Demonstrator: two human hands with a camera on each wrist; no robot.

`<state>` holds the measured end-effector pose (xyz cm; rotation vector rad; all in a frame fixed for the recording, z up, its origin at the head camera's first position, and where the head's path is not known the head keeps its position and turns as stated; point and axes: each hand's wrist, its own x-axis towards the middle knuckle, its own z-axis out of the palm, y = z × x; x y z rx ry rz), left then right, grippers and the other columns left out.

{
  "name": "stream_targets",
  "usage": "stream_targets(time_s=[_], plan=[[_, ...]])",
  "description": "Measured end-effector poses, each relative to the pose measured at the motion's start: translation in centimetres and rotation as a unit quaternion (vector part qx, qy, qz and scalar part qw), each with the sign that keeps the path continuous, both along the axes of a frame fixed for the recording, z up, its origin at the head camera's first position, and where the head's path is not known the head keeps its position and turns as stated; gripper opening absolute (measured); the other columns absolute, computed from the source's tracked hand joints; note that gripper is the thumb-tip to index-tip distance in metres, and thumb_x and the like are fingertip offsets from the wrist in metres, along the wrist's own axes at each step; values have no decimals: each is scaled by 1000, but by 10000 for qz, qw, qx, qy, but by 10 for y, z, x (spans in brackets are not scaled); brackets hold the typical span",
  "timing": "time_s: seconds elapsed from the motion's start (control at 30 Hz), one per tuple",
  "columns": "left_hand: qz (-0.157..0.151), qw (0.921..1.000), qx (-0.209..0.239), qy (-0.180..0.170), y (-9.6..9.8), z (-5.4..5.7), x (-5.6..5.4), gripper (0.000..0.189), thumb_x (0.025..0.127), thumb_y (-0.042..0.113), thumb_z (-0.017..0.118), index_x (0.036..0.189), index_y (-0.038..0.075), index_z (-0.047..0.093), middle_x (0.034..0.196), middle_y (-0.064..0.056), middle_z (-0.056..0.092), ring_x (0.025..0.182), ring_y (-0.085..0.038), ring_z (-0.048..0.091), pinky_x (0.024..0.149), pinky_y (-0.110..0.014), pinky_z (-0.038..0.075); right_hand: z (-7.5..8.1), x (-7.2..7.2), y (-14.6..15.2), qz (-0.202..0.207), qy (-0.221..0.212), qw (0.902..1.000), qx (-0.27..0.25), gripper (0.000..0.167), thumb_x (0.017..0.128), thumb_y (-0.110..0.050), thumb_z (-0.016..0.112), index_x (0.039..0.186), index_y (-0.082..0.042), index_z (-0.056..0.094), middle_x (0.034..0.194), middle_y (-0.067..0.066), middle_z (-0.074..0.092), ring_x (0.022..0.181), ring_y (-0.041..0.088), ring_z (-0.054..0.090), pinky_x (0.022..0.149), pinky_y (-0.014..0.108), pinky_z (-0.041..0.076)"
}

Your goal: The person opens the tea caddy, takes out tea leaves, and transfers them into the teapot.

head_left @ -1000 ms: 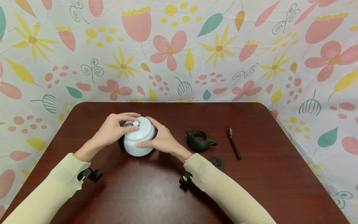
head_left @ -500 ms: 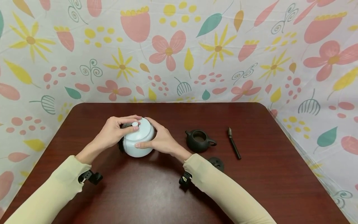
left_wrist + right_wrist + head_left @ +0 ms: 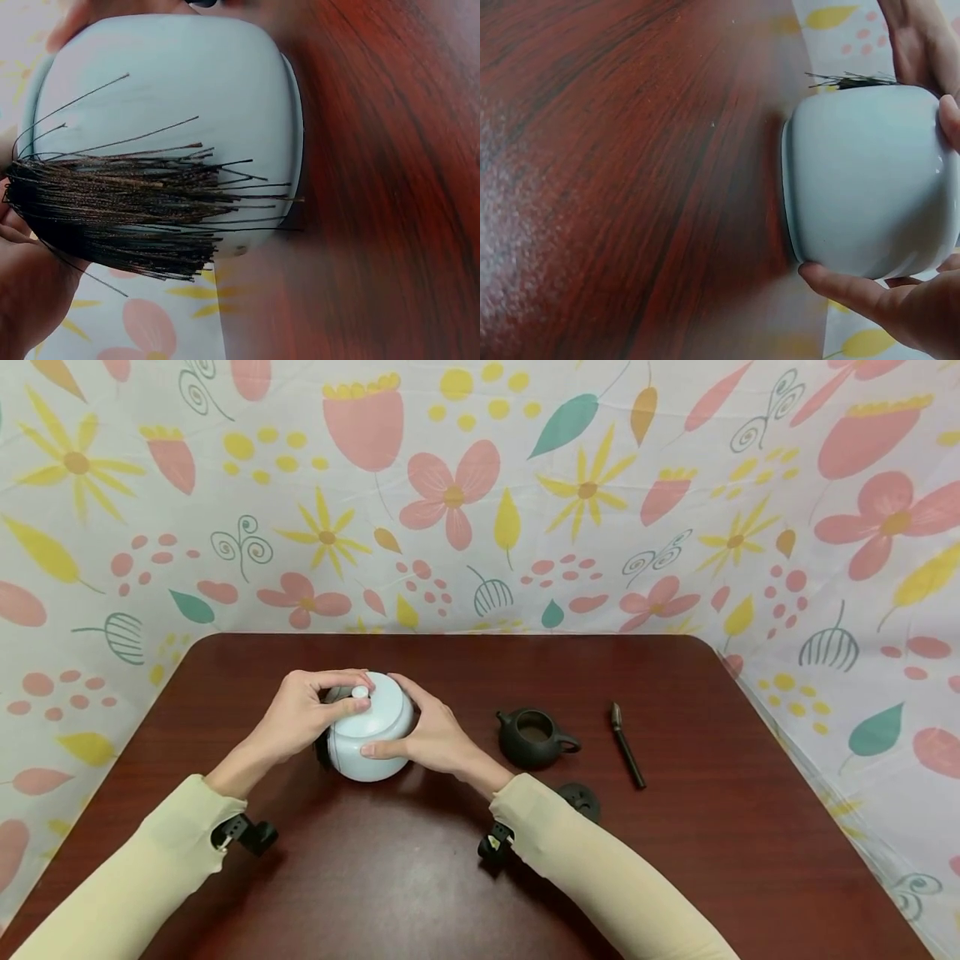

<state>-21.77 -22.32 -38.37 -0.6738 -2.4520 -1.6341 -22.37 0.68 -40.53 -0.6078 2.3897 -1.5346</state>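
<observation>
A pale blue-white porcelain jar (image 3: 371,767) stands on the table, left of centre, with its knobbed lid (image 3: 384,708) on top. My left hand (image 3: 294,714) arches over the lid, thumb and fingers on either side of the knob. Around the jar's right side curls my right hand (image 3: 444,737), thumb at the front, fingers behind; the right wrist view shows a finger near the base of the jar (image 3: 870,180). A tassel-like bundle of dark, stiff bristles (image 3: 127,202) hangs beside the jar under my left hand; its upper end is hard to make out.
Right of the jar stands a dark teapot (image 3: 528,752) without its lid, its spout to the left. A round dark lid (image 3: 581,799) lies by my right sleeve, partly covered. Farther right is a slim brush-like stick (image 3: 628,750). A flowered cloth (image 3: 480,527) hangs behind the table.
Both hands keep their hold on the jar and its lid. Only a very slight shift of the whole view shows.
</observation>
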Motion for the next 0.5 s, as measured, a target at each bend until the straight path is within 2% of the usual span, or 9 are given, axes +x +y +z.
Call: stream_targets(time_s=[0.13, 0.3, 0.5], plan=[[179, 9998, -63, 44, 3, 0, 3, 16, 92, 7, 83, 108, 6, 82, 111, -6, 77, 119, -14, 65, 96, -22, 50, 0, 1, 2, 24, -45, 10000, -34, 105, 75, -43, 95, 163, -34, 38, 143, -9, 56, 123, 12, 56, 102, 43, 48], [742, 9954, -435, 412, 11, 2, 12, 15, 90, 12, 86, 104, 10, 83, 108, -2, 77, 107, -8, 68, 85, -18, 51, 2, 1, 4, 136, -236, 9995, -184, 105, 76, -36, 96, 164, -33, 38, 144, -8, 55, 124, 14, 56, 103, 43, 48], [1221, 9884, -572, 701, 19, 1, 19, 14, 89, 13, 88, 102, 12, 83, 109, 2, 78, 106, -11, 70, 83, -16, 51, 4, 0, 4, 191, -295, 9991, -222, 105, 76, -34, 97, 164, -31, 39, 143, -7, 56, 123, 14, 56, 103, 42, 48]])
